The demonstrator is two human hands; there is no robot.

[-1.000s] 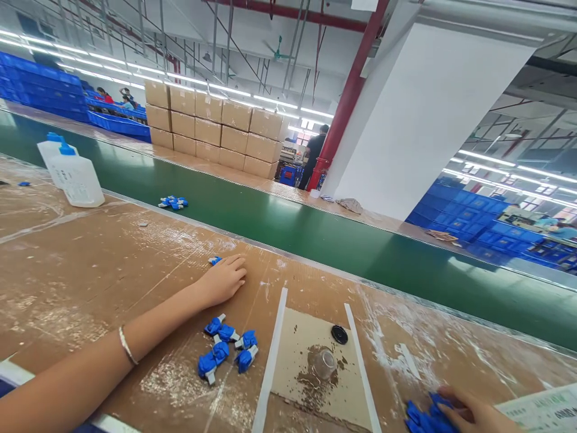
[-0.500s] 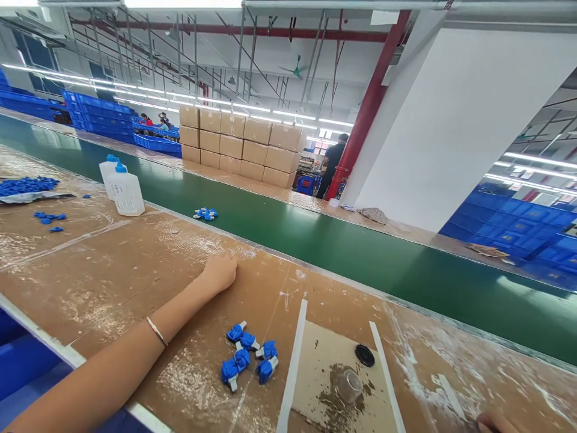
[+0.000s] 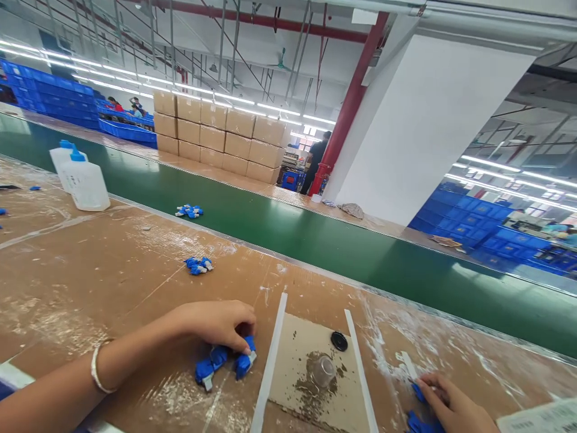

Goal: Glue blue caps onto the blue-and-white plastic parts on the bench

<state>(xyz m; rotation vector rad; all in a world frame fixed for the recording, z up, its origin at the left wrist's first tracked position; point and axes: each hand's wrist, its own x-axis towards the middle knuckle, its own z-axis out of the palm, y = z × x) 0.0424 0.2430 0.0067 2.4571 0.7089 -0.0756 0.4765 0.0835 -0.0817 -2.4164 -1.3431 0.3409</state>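
Note:
My left hand [image 3: 228, 325] is closed, thumb and curled fingers gripping a small blue bundled piece with a pale grey tab [image 3: 246, 364]. Beside it on the table lie more pieces of the same kind [image 3: 207, 367]. At the lower right, my right hand [image 3: 453, 403] pinches another small blue piece [image 3: 418, 392], with more blue [image 3: 419, 423] just below it. Between my hands a cardboard sheet [image 3: 288, 343] bears a small clear cup [image 3: 323, 371], amid dark wet-looking spots, and a round black lid [image 3: 339, 341].
White tape strips [image 3: 270, 367] flank the cardboard. Farther up sit a cluster of blue pieces [image 3: 198, 266] and another [image 3: 189, 211] at the green belt [image 3: 270, 216]. White bottles with blue caps [image 3: 88, 186] stand left. Stacked cartons [image 3: 216, 135] are beyond the belt.
My left hand has come back from the table's far side to the near blue pieces, and a cluster shows where it was. My right hand has come further into view with a blue piece.

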